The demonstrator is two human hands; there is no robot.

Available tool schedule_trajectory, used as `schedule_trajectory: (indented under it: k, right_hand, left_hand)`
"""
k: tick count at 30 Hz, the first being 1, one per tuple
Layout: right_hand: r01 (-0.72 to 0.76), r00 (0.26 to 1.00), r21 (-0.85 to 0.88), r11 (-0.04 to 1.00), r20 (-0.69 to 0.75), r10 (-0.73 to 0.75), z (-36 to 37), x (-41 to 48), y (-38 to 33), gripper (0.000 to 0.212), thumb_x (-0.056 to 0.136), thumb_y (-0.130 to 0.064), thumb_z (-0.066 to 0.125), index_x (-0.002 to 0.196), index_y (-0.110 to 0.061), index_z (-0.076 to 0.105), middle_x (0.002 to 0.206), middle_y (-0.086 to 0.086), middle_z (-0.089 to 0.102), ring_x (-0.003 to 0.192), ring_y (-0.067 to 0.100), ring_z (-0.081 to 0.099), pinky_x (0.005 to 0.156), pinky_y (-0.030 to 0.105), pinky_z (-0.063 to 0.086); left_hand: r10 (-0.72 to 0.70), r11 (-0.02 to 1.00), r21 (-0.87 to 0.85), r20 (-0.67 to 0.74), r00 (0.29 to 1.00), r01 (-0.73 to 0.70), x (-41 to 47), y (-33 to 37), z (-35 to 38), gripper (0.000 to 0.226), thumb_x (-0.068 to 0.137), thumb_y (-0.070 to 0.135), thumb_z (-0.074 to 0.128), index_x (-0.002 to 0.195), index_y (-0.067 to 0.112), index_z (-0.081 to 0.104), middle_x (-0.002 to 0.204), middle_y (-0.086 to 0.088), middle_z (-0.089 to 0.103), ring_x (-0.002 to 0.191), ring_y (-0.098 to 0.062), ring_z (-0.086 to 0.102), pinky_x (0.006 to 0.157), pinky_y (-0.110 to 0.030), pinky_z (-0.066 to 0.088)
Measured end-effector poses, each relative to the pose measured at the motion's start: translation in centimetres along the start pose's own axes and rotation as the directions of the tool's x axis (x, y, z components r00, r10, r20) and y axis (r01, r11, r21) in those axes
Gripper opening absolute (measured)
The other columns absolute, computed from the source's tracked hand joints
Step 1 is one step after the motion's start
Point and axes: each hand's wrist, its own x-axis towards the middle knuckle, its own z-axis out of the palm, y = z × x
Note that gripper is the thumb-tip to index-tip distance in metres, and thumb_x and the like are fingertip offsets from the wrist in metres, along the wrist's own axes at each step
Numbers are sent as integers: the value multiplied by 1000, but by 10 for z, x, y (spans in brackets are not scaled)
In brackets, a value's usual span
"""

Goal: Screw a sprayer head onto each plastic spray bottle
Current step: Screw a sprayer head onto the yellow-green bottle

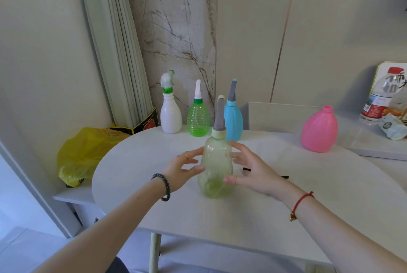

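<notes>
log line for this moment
left hand, right hand: flanking pale green bottle | sprayer head: on | pink bottle: no head

Translucent plastic bottle (215, 167); smooth matt table (264, 217); crinkled glossy plastic bag (81, 153).

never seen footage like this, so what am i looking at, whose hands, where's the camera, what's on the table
No machine here: these are a person's two bare hands, filmed by one wide camera worn on their head, looking forward and down. The left hand and right hand are open, fingers spread either side of a pale green bottle standing on the white table; neither grips it. It already wears a grey sprayer head. Behind stand a white bottle, a bright green bottle and a blue bottle, each with a head. On the right, a pink bottle has a bare neck.
</notes>
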Motion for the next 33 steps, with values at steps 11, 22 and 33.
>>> schedule_trajectory:
  k: [11,22,33]
  right_hand:
    - [184,950,70,980,-267,-159,-11,11,13,72,67,-10,77,118,-38,35,119,-11,55,118,6,49,91,36,50]
    - [24,857,-48,999,-514,-45,-156,85,36,68,66,-18,79,123,-21,43,109,-9,52,100,12,53,82,26,44]
    - [-49,885,29,998,-462,56,-157,107,107,72,73,-22,74,133,-26,35,118,-10,50,115,12,47,95,26,38]
  left_hand:
    - [85,988,-122,-110,990,-98,30,38,26,44,79,23,64,119,30,48,112,16,55,101,-5,55,72,-8,49]
    - [71,982,-169,-115,991,-89,198,90,110,55,81,30,61,131,21,39,131,2,49,119,-15,50,95,-25,41]
    - [3,990,-141,-71,997,-13,229,39,148,58,84,34,56,136,23,30,138,2,44,125,-14,41,91,-21,35]
